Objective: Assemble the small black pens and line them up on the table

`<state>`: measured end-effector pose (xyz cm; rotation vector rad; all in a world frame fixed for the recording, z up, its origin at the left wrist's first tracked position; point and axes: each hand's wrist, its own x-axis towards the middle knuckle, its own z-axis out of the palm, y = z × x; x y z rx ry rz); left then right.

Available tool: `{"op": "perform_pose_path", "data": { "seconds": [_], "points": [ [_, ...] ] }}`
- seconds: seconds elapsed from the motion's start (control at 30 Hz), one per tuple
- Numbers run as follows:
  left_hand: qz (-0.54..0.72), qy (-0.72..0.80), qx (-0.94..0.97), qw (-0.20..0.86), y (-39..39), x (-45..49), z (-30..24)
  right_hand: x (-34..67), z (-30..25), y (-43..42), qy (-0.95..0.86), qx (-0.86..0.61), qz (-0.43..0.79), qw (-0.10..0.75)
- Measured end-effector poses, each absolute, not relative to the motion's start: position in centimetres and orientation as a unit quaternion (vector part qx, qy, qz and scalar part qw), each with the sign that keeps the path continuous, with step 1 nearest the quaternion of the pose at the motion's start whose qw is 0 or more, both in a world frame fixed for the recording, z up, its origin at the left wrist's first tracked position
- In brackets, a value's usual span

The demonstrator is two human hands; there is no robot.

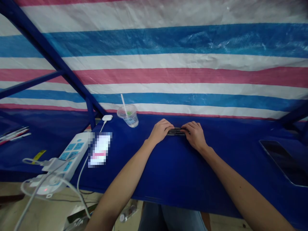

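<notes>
Several slim black sticks that look like pens (176, 131) lie side by side, crosswise in front of me, on or just over the blue table (166, 170). At their left end, the fingers of my left hand (161, 131) are closed around them. My right hand (194, 134) pinches the right end, thumb and fingers bent inward. Only the middle stretch of the sticks shows; my fingers hide both ends.
A clear plastic cup (132, 119) with a white straw stands behind my left hand. To the left are a lit phone (100, 150), a white charger (107, 117), and a power strip (76, 150) with cables. A dark phone (286, 163) lies right. Striped sheeting (183, 75) hangs behind.
</notes>
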<state>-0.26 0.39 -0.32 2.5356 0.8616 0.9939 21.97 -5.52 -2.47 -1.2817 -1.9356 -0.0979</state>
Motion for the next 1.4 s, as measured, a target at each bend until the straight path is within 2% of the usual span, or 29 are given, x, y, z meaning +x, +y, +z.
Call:
{"op": "perform_pose_path", "data": {
  "seconds": [0.23,0.4,0.5,0.63,0.73,0.8,1.4],
  "points": [
    [0.371,0.270,0.884,0.086,0.5,-0.2,-0.3,21.8,-2.2,-5.6,-0.761,-0.520,-0.062,0.383],
    [0.408,0.290,0.860,0.100,0.5,-0.4,-0.3,21.9,-1.6,-5.8,-0.695,-0.553,-0.008,0.459],
    [0.434,0.315,0.836,0.114,0.6,-0.5,-0.4,22.3,-1.3,-5.8,-0.594,-0.581,0.126,0.542],
    [0.451,0.338,0.818,0.119,0.8,-0.6,-0.4,23.2,-1.0,-5.3,-0.454,-0.504,0.378,0.630],
    [0.451,0.346,0.813,0.126,0.9,-0.7,-0.4,23.7,-0.9,-4.9,-0.381,-0.424,0.528,0.630],
    [0.452,0.344,0.813,0.130,0.9,-0.7,-0.3,23.9,-0.9,-4.9,-0.367,-0.389,0.581,0.613],
    [0.449,0.314,0.826,0.132,0.9,-0.7,-0.6,24.3,-1.4,-5.0,-0.392,-0.346,0.609,0.596]
  ]
}}
